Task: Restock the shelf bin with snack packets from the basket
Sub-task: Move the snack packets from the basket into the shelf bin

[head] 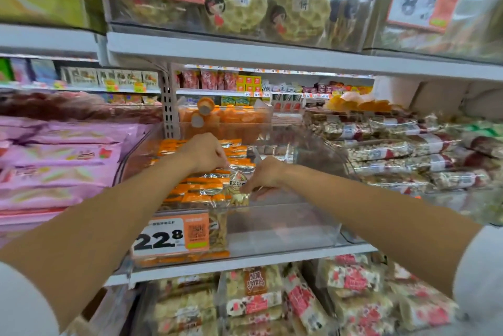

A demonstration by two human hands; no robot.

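Orange-and-silver snack packets (196, 188) lie piled in the 9 o'clock half of a clear plastic shelf bin (285, 226); the bin's 3 o'clock half shows its bare floor. The left hand (204, 153) sits on top of the pile with its fingers curled down onto the packets, but I cannot tell whether it is grasping one. At 3 o'clock of the pile, the right hand (268, 173) has its fingertips bent down and pinches the edge of the front packet (237, 182). A price tag (170, 236) reading 22.8 hangs on the bin's front wall at 6 o'clock of the pile. Beyond the bin, pink packs (60, 161) are stacked at 9 o'clock. Nut bars (394, 150) lie at 3 o'clock, and orange cups (231, 118) fill a tub at 12 o'clock.
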